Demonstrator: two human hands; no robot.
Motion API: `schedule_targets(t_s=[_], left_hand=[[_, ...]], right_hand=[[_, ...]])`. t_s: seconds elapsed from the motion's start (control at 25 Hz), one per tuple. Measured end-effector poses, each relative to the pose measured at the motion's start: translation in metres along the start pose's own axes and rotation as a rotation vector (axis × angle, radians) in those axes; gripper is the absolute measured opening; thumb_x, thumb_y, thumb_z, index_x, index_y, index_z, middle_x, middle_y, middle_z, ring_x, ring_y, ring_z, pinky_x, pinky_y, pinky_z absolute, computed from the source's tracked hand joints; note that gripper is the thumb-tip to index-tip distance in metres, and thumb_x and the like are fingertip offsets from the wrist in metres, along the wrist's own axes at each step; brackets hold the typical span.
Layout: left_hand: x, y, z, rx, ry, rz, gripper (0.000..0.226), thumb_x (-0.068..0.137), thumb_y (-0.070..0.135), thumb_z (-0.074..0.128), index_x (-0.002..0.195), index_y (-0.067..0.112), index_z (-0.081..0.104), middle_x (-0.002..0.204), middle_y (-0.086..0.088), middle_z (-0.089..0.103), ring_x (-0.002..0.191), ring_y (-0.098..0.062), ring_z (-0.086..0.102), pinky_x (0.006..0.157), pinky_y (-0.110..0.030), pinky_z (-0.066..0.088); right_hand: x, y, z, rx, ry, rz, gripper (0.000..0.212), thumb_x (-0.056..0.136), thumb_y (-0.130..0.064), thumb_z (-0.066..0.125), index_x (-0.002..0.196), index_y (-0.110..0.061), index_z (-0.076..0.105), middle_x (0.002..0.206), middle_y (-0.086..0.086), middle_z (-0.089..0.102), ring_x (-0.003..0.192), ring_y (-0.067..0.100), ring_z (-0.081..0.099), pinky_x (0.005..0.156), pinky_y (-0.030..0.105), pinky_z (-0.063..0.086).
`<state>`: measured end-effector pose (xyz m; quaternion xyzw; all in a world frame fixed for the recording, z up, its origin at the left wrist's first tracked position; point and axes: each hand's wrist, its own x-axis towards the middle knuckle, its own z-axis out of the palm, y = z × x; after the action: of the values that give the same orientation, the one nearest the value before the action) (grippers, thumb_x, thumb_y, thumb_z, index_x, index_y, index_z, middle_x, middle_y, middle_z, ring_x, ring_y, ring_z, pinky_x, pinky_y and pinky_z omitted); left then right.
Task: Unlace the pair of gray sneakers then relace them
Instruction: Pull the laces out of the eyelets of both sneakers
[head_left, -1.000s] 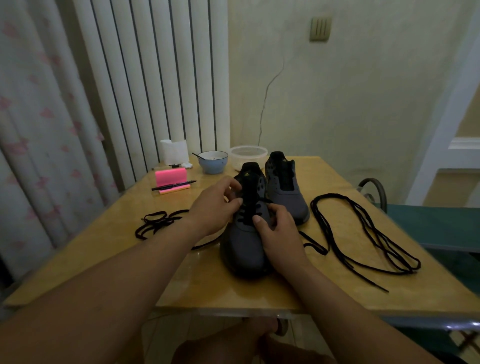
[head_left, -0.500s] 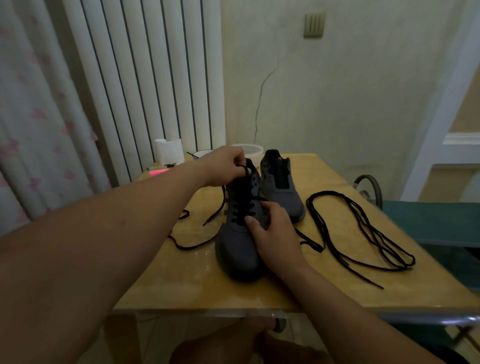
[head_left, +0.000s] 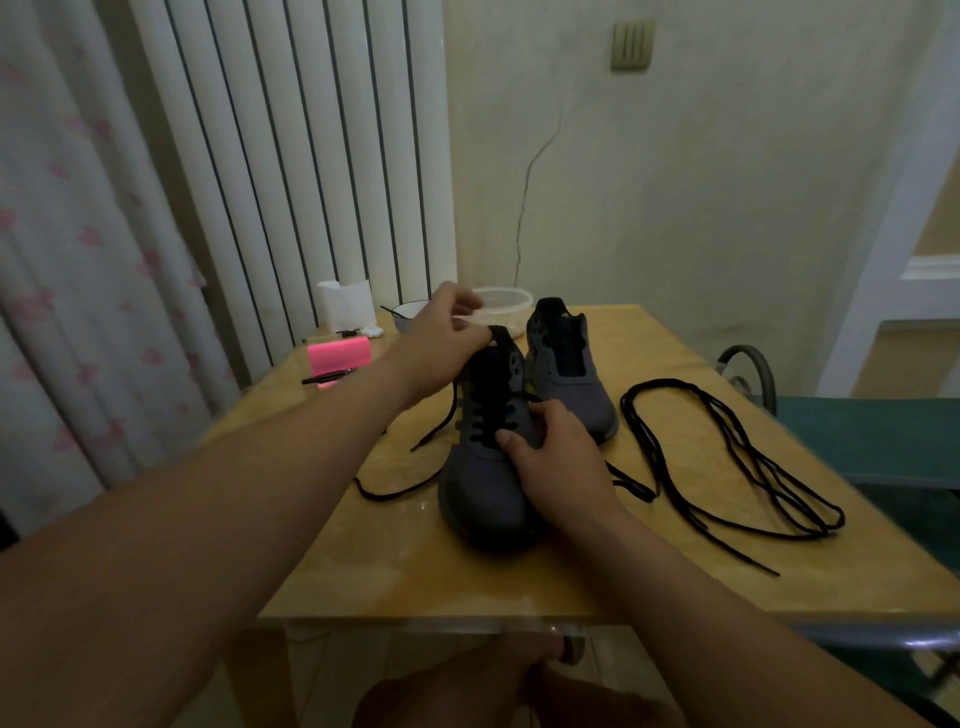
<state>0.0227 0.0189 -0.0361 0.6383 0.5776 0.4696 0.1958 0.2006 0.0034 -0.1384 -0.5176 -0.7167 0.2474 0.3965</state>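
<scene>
Two gray sneakers stand side by side on the wooden table (head_left: 519, 582). The near sneaker (head_left: 480, 488) has a black lace partly threaded through its eyelets. My left hand (head_left: 441, 338) is raised above its tongue and pinches that lace (head_left: 441, 421), whose free end trails down onto the table at the left. My right hand (head_left: 558, 457) grips the near sneaker's right side over the eyelets. The far sneaker (head_left: 569, 379) has no lace. A loose black lace (head_left: 727, 467) lies coiled on the table to the right.
At the table's back left are a pink notepad with a pen (head_left: 337, 356), a white paper roll (head_left: 347, 304), a bowl with a spoon (head_left: 408, 314) and a clear plastic container (head_left: 504, 301). A green chair (head_left: 872, 441) stands to the right. Curtains hang left.
My left hand rose from the sneaker's eyelets to above the tongue, pulling the lace up and out of its pile. My right hand stayed on the sneaker.
</scene>
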Motion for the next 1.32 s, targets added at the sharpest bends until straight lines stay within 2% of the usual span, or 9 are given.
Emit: schedule_targets(t_s=[0.08, 0.12, 0.24, 0.36, 0.68, 0.84, 1.04, 1.12, 1.32], left_hand=[[-0.024, -0.017, 0.004, 0.088, 0.244, 0.115, 0.011, 0.099, 0.016, 0.063, 0.109, 0.017, 0.058, 0.105, -0.002, 0.06, 0.091, -0.009, 0.058, 0.07, -0.019, 0.049], [-0.035, -0.026, 0.007, 0.162, 0.274, 0.155, 0.005, 0.1, 0.017, 0.063, 0.103, 0.019, 0.06, 0.098, 0.001, 0.06, 0.087, -0.01, 0.058, 0.072, -0.024, 0.049], [-0.059, -0.049, 0.017, 0.401, 0.118, 0.227, 0.006, 0.1, 0.022, 0.065, 0.106, 0.023, 0.067, 0.095, 0.012, 0.058, 0.086, 0.0, 0.055, 0.073, -0.022, 0.044], [-0.06, -0.053, 0.019, 0.441, 0.102, 0.193, 0.013, 0.1, 0.022, 0.066, 0.113, 0.024, 0.066, 0.101, 0.012, 0.058, 0.086, 0.002, 0.054, 0.07, -0.015, 0.038], [-0.044, -0.037, 0.014, 0.223, -0.038, 0.059, 0.004, 0.102, 0.019, 0.066, 0.101, 0.016, 0.069, 0.095, 0.005, 0.065, 0.082, -0.004, 0.06, 0.068, -0.018, 0.045], [-0.054, -0.044, 0.007, -0.148, -0.088, -0.099, 0.008, 0.105, 0.016, 0.061, 0.105, 0.01, 0.067, 0.094, 0.0, 0.063, 0.064, 0.003, 0.056, 0.057, -0.012, 0.045], [-0.048, -0.037, 0.013, 0.079, -0.104, -0.083, 0.012, 0.099, 0.028, 0.071, 0.104, 0.018, 0.068, 0.102, 0.0, 0.068, 0.09, -0.015, 0.064, 0.071, -0.025, 0.047], [-0.045, -0.036, 0.011, 0.054, -0.088, -0.097, 0.009, 0.1, 0.024, 0.07, 0.1, 0.016, 0.067, 0.097, 0.0, 0.067, 0.084, -0.013, 0.062, 0.07, -0.025, 0.045], [-0.053, -0.039, 0.013, -0.552, -0.079, -0.232, 0.006, 0.103, 0.011, 0.06, 0.097, 0.011, 0.058, 0.072, -0.001, 0.057, 0.059, -0.013, 0.047, 0.062, -0.026, 0.044]], right_hand=[[0.0, 0.001, 0.001, 0.008, 0.007, -0.004, 0.054, 0.096, -0.05, 0.068, 0.138, -0.021, 0.052, 0.127, -0.002, 0.057, 0.114, 0.019, 0.06, 0.094, 0.042, 0.055], [-0.001, 0.002, 0.001, 0.011, 0.009, -0.004, 0.053, 0.096, -0.05, 0.068, 0.138, -0.021, 0.052, 0.126, -0.002, 0.057, 0.114, 0.019, 0.06, 0.094, 0.042, 0.055], [-0.003, 0.002, 0.003, 0.024, 0.022, -0.012, 0.051, 0.096, -0.05, 0.068, 0.136, -0.021, 0.054, 0.123, -0.003, 0.057, 0.111, 0.018, 0.061, 0.092, 0.043, 0.056], [-0.003, 0.003, 0.003, 0.035, 0.026, -0.011, 0.051, 0.096, -0.049, 0.067, 0.136, -0.021, 0.054, 0.123, -0.003, 0.058, 0.11, 0.018, 0.062, 0.092, 0.043, 0.057], [-0.004, 0.003, 0.002, 0.04, 0.015, -0.018, 0.047, 0.097, -0.048, 0.067, 0.134, -0.022, 0.054, 0.121, -0.004, 0.056, 0.11, 0.017, 0.061, 0.092, 0.041, 0.056], [-0.007, 0.002, 0.002, 0.028, 0.026, -0.031, 0.048, 0.096, -0.048, 0.068, 0.136, -0.024, 0.053, 0.124, -0.006, 0.056, 0.111, 0.014, 0.06, 0.093, 0.039, 0.055], [-0.001, 0.002, 0.001, -0.001, -0.002, -0.025, 0.049, 0.098, -0.047, 0.066, 0.138, -0.021, 0.052, 0.127, -0.002, 0.056, 0.114, 0.017, 0.059, 0.093, 0.037, 0.053], [-0.002, 0.003, 0.002, 0.002, -0.004, -0.034, 0.048, 0.098, -0.046, 0.066, 0.137, -0.021, 0.053, 0.126, -0.002, 0.057, 0.113, 0.017, 0.06, 0.091, 0.035, 0.053], [0.0, 0.005, 0.003, 0.017, 0.001, -0.024, 0.048, 0.097, -0.048, 0.066, 0.136, -0.024, 0.052, 0.126, -0.004, 0.062, 0.111, 0.016, 0.063, 0.091, 0.039, 0.057]])
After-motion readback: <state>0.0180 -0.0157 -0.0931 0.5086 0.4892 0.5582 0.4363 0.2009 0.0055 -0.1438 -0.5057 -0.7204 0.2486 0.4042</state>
